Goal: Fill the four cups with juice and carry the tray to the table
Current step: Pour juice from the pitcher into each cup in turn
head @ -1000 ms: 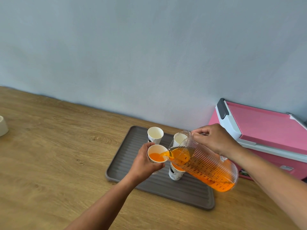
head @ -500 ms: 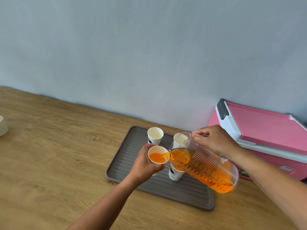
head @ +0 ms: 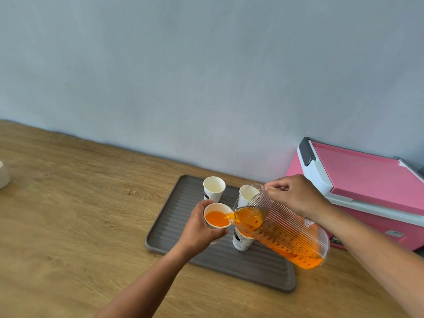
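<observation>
Orange juice streams from a ribbed jug [head: 282, 228], gripped by the right hand [head: 296, 196], into a cup [head: 216, 216] clasped in the left hand [head: 197, 228] above the tray [head: 165, 232]. Beside it, one cup [head: 239, 241] looks filled; two beyond [head: 213, 188] sit empty.

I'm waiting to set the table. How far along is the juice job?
Done: the front right cup already seems to hold juice, though the jug partly hides it. In hand: the left hand holds a cup over the tray while the right hand tips the jug into it. Left: the two back cups look empty, then carrying the tray.
</observation>
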`<state>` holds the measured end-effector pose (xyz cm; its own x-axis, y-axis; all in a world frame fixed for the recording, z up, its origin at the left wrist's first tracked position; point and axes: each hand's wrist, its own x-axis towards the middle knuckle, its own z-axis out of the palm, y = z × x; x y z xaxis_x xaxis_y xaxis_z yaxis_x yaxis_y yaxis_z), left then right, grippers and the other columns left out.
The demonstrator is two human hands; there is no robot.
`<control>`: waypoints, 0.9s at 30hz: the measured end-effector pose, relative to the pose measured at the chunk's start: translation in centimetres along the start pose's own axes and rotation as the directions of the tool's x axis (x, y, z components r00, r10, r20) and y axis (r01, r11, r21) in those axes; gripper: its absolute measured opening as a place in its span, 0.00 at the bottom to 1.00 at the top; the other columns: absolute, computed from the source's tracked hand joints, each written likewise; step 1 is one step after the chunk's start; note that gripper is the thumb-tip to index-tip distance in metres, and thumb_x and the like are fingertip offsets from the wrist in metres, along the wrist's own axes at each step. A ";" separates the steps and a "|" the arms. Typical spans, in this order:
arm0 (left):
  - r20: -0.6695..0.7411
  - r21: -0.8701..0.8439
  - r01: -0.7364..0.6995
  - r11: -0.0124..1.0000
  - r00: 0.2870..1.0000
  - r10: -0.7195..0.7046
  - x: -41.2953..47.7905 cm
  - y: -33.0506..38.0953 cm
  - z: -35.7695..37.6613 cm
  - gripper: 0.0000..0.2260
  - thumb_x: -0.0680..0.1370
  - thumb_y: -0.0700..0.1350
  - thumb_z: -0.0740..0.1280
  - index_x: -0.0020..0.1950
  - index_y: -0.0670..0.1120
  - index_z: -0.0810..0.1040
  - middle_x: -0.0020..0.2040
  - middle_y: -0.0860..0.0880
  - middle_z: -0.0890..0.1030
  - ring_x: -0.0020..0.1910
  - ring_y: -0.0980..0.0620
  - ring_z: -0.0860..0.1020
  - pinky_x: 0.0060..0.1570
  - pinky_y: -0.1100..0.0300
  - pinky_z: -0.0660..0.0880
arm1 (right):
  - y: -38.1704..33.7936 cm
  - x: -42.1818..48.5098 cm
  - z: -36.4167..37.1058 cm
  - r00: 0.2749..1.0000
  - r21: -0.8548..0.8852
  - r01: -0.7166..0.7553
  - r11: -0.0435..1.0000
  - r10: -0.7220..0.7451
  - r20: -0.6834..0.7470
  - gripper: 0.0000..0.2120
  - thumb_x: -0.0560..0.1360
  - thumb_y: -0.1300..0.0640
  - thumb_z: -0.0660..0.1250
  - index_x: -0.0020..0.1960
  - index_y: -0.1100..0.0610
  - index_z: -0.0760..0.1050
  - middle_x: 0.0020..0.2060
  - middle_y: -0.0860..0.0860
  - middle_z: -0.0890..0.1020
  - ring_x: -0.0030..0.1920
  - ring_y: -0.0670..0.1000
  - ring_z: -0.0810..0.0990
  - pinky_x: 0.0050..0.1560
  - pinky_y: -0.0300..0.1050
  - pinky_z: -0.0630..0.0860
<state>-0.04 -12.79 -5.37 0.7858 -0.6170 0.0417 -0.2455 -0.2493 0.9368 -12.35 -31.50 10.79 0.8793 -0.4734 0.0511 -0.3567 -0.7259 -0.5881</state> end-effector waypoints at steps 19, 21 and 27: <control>-0.001 -0.022 0.005 1.000 1.000 -0.005 -0.3 -0.3 0.2 0.35 0.66 0.48 0.79 0.67 0.56 0.64 0.60 0.55 0.74 0.58 0.57 0.74 0.53 0.64 0.73 | 0.0 -0.2 0.2 0.999 -0.010 0.028 1.000 -0.028 0.020 0.07 0.73 0.49 0.69 0.38 0.37 0.78 0.43 0.37 0.81 0.51 0.44 0.81 0.57 0.47 0.77; -0.001 -0.024 0.005 1.000 1.000 -0.005 -0.3 -0.3 0.2 0.35 0.66 0.48 0.79 0.67 0.57 0.64 0.60 0.55 0.74 0.58 0.57 0.74 0.52 0.64 0.72 | 0.0 -0.2 0.2 0.999 -0.011 0.032 0.999 -0.031 0.022 0.08 0.73 0.49 0.69 0.38 0.37 0.78 0.42 0.37 0.81 0.51 0.44 0.81 0.57 0.47 0.77; 0.000 -0.027 0.006 1.000 1.000 -0.006 -0.3 -0.3 0.1 0.35 0.66 0.49 0.79 0.67 0.57 0.64 0.60 0.56 0.74 0.58 0.57 0.74 0.52 0.65 0.72 | -0.2 -0.3 0.2 0.999 -0.004 0.036 0.999 -0.036 0.024 0.08 0.73 0.49 0.69 0.38 0.37 0.78 0.41 0.35 0.80 0.51 0.44 0.81 0.58 0.48 0.77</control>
<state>-0.29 -12.59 -5.74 0.7872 -0.6157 0.0362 -0.2256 -0.2328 0.9460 -12.45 -31.14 10.72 0.8989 -0.4349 0.0534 -0.3256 -0.7446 -0.5828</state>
